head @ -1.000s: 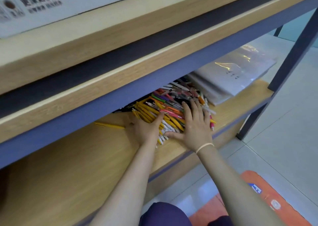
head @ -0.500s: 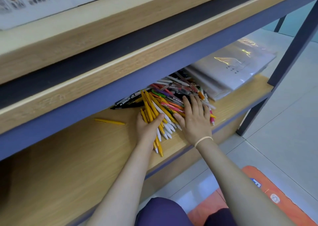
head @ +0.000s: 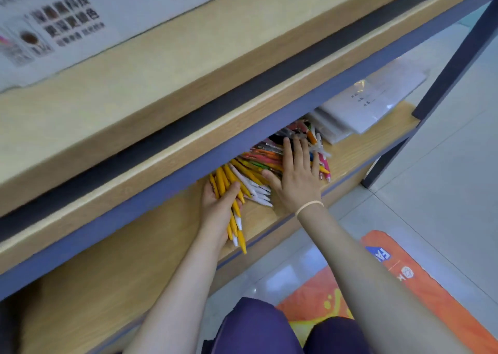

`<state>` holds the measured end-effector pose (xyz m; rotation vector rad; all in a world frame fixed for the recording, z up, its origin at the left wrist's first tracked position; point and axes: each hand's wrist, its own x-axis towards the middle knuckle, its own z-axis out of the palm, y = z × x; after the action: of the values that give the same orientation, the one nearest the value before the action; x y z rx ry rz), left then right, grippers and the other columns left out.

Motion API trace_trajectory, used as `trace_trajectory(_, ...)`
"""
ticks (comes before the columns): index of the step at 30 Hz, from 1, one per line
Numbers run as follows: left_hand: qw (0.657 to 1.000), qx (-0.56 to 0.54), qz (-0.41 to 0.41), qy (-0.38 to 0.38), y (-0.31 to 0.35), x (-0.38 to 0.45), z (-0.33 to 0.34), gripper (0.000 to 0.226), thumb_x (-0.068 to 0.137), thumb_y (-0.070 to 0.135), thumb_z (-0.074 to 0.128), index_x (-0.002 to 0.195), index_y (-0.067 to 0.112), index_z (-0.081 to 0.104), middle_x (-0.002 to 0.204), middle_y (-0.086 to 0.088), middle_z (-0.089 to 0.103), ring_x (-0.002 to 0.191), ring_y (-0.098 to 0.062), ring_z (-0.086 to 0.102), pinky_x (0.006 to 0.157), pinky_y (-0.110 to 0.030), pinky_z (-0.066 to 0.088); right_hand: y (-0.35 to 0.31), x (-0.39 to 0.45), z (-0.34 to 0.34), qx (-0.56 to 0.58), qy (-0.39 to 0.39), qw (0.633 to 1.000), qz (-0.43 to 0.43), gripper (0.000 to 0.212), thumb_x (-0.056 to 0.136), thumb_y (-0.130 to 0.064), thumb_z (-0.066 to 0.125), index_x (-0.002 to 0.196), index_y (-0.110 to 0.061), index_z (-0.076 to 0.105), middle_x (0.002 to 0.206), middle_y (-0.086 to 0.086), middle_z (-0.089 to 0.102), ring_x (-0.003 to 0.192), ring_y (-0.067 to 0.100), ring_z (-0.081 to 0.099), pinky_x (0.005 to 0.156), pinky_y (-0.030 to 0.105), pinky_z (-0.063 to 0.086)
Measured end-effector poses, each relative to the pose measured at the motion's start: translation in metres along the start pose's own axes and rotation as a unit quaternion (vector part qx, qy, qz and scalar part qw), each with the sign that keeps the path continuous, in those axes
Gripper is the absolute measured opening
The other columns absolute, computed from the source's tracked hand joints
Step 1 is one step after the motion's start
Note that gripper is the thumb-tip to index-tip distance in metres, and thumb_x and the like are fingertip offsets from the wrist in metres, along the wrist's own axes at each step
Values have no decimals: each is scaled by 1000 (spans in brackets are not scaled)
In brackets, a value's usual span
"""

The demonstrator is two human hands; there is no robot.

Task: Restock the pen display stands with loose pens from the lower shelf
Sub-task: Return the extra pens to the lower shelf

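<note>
While I am crouching at the lower shelf, a light wood board with a blue front edge, I am logging the stock as follows.

Item one: a bundle of yellow pens, slim barrels with white tips, some tips yellow. My left hand is gripping this bundle, thumb curled across the barrels, the tips pointing back toward my wrist and reaching past the heel of the hand. The bundle is sitting just above the shelf board, near its front edge.

Item two: the loose pen pile, lying on the same shelf just to the right of the bundle and running back under the upper shelf. It is showing mixed colours: yellow, orange, pink, red, green, black and white, the barrels fanning out unevenly, several white pens poking forward between my two hands. My right hand is resting flat on this pile, fingers straight and spread, thumb out to the left, clasping nothing; a pale band is circling that wrist.

Item three: a stack of clear plastic sleeves with white sheets inside, lying on the shelf just to the right of the pile.

Item four: an orange mat on the tiled floor by my purple-clad knees.
</note>
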<state>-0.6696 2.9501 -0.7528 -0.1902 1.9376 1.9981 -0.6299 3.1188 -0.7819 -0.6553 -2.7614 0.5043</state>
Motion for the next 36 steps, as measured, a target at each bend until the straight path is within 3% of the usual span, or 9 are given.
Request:
trace_trajectory(4, 997, 39, -61, -33, 23, -44, -7, 29, 96, 8, 66, 123, 10, 56, 74, -3, 59, 54, -12, 56, 51, -25, 49, -12, -19, -43, 35, -28, 999, 9, 94, 90, -74, 14, 158, -9, 15, 164, 12, 14, 153, 27, 3, 121, 42, -9)
trace_trajectory(7, 987, 77, -122, -75, 35, -95, -8, 24, 95, 12, 68, 116, 10, 56, 72, -4, 59, 54, -16, 55, 52, -29, 47, -19, -57, -80, 138, -45, 988, 45, 84, 95, -66, 26, 154, -6, 26, 161, 14, 24, 151, 28, 12, 124, 42, 3)
trace_trajectory(12, 963, 89, -189, -173, 86, -185, 3, 20, 95, 7, 66, 110, 14, 54, 68, -3, 55, 50, -14, 53, 48, -27, 45, -48, -118, -177, 424, -137, 869, 213, 67, 98, -55, 36, 152, -15, 34, 155, 4, 38, 140, 10, 35, 113, 23, 26)
trace_trajectory(15, 944, 75, -194, -254, 142, -232, 16, 33, 93, 5, 67, 122, 14, 54, 68, 0, 55, 51, -14, 51, 48, -26, 46, -70, -128, -252, 501, -134, 814, 262, 53, 102, -42, 45, 148, -17, 39, 139, -2, 50, 127, 8, 48, 109, 31, 41)
trace_trajectory(19, 917, 54, -187, -347, 241, -301, 25, 50, 82, 15, 72, 127, 20, 52, 67, 1, 55, 50, -16, 49, 45, -27, 45, -108, -137, -367, 507, -87, 821, 248, 22, 99, -39, 55, 121, -42, 55, 133, 2, 59, 118, 22, 61, 107, 44, 45)
trace_trajectory(22, 900, 39, -174, -397, 314, -349, 18, 48, 89, 10, 72, 129, 25, 50, 66, 2, 55, 50, -17, 50, 43, -26, 44, -142, -148, -454, 568, -64, 790, 224, 13, 98, -20, 60, 109, -28, 61, 121, 15, 66, 86, 34, 73, 83, 46, 58)
trace_trajectory(27, 908, -1, -143, -395, 391, -412, -7, 59, 82, 9, 71, 135, 16, 46, 73, -13, 63, 54, -22, 63, 43, -25, 45, -202, -168, -539, 595, -77, 782, 168, 6, 97, -4, 57, 101, -9, 59, 95, 14, 73, 73, 30, 71, 71, 38, 59)
trace_trajectory(31, 931, -9, -143, -335, 417, -445, -35, 47, 85, -2, 70, 126, 12, 51, 76, -11, 65, 58, -28, 65, 42, -24, 47, -248, -186, -559, 576, -140, 793, 141, 11, 98, -2, 54, 108, 2, 58, 91, 18, 70, 78, 27, 71, 76, 35, 60)
trace_trajectory(36, 955, -34, -105, -274, 446, -466, -111, 41, 78, 4, 75, 114, 11, 56, 80, -15, 62, 53, -27, 58, 42, -27, 48, -328, -209, -573, 541, -158, 818, 113, 17, 99, -17, 59, 111, -13, 69, 105, 10, 73, 98, 21, 71, 91, 37, 55)
